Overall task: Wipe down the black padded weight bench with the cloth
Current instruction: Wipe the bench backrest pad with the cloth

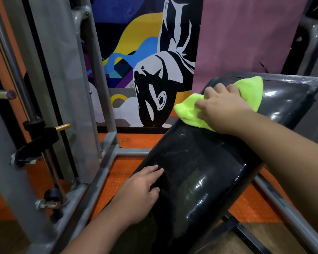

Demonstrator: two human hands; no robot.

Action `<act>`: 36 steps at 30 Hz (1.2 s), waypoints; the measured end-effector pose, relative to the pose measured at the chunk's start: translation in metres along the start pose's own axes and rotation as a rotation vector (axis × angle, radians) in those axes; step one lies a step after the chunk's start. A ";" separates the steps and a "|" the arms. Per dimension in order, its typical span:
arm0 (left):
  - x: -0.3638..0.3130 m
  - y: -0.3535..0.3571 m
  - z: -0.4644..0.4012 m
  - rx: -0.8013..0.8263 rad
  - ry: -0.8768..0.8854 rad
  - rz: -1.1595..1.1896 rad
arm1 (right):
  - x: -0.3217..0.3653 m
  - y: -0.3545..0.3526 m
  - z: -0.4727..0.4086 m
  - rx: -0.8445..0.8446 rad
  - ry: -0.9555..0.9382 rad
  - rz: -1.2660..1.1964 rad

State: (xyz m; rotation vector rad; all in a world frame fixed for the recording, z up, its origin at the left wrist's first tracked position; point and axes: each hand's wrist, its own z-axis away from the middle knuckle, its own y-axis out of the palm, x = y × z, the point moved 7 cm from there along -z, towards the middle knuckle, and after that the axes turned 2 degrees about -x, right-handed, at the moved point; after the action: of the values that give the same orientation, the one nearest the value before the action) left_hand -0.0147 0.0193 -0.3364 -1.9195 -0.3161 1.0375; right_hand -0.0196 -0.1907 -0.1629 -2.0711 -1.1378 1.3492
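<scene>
The black padded weight bench (196, 173) runs from the lower middle up to the right, its glossy pad showing damp streaks. A bright yellow-green cloth (249, 88) lies on the upper part of the pad near the bend. My right hand (222, 105) presses flat on the cloth, fingers spread over it. My left hand (140, 191) rests palm down on the lower left edge of the pad, fingers apart, holding nothing.
A grey metal machine frame (101, 162) with a clear guard panel (63, 74) and weight pin (63, 127) stands to the left. Orange rubber flooring (118, 173) lies under the bench. A painted mural wall (145, 61) and pink panel (246, 37) are behind. Another frame bar (286, 209) runs at lower right.
</scene>
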 end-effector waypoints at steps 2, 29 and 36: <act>-0.002 -0.001 -0.001 -0.001 0.007 -0.008 | -0.002 0.001 0.014 -0.059 -0.062 0.000; -0.001 -0.001 -0.002 0.022 -0.002 0.015 | -0.014 -0.004 0.049 -0.201 -0.044 -0.043; 0.000 -0.001 -0.002 0.013 -0.008 0.020 | 0.000 -0.006 0.046 -0.223 -0.053 0.006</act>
State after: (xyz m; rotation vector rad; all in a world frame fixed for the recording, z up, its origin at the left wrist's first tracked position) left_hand -0.0131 0.0187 -0.3357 -1.9108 -0.2944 1.0582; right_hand -0.0627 -0.1908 -0.1788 -2.2044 -1.3605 1.3394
